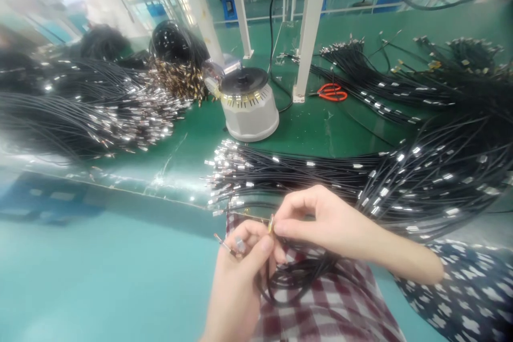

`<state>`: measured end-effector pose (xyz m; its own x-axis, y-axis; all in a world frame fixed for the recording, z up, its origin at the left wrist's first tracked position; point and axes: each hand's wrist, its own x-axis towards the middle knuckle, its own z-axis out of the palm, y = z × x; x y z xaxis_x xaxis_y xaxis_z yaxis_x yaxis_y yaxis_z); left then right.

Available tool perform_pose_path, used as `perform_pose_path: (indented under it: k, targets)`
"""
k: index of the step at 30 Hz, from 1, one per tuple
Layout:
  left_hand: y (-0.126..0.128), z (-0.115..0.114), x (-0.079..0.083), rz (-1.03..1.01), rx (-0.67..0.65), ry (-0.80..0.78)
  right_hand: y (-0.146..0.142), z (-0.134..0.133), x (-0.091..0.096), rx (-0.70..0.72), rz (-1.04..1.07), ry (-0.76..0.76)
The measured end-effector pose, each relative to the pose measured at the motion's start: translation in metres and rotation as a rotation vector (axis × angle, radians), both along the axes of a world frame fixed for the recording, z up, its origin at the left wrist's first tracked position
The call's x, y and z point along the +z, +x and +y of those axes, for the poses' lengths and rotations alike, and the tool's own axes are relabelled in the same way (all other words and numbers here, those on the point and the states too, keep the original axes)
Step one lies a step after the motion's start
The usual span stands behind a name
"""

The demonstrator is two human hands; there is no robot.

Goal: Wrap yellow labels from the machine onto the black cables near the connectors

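Observation:
My left hand [240, 272] is closed in a pinch on a thin black cable [280, 278] whose metal tip [224, 245] sticks out to the left. My right hand [320, 219] pinches a small gold-coloured connector [271, 223] at the cable's end, just above the left thumb. The cable loops down over my lap, on red checked cloth [320, 310]. Directly behind my hands lies a large bundle of black cables with silver ends [320, 171] on the green table [312, 128].
A white round machine with a black top [249, 107] stands mid-table. Red scissors [332, 92] lie beside a white post [310, 26]. More cable bundles lie at left [100, 112] and at back right [420, 80]. Patterned dark cloth [473, 288] is at the lower right.

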<state>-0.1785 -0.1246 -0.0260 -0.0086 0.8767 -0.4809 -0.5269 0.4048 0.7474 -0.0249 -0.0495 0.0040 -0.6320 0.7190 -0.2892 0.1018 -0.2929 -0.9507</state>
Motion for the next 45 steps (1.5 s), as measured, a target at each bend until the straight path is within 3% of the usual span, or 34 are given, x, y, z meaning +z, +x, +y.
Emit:
perform_pose_path:
  k: [13, 19, 23, 26, 29, 34, 41, 45]
  targets:
    - [0.003, 0.0, -0.002, -0.047, -0.01, 0.005, -0.012, -0.005, -0.018, -0.099, 0.181, -0.103]
    - [0.001, 0.0, -0.004, 0.013, 0.022, 0.019, -0.017, -0.014, -0.016, -0.266, 0.02, 0.147]
    - [0.001, 0.0, -0.002, 0.043, 0.039, 0.026, -0.015, -0.012, -0.013, -0.185, 0.092, 0.028]
    - [0.002, -0.002, -0.001, 0.059, -0.014, 0.053, -0.012, -0.006, -0.014, -0.087, 0.207, -0.124]
    - [0.002, -0.003, -0.002, 0.1, -0.082, 0.054, -0.009, 0.0, -0.017, -0.003, 0.284, -0.181]
    - [0.0, -0.004, -0.005, 0.085, -0.129, 0.033, -0.005, 0.007, -0.02, 0.07, 0.263, -0.149]
    - [0.002, -0.001, -0.002, 0.093, -0.07, -0.017, -0.005, 0.005, -0.023, 0.093, 0.249, -0.063]
    - [0.002, 0.0, -0.002, 0.142, 0.028, 0.04, -0.001, 0.007, -0.021, -0.069, 0.155, 0.096]
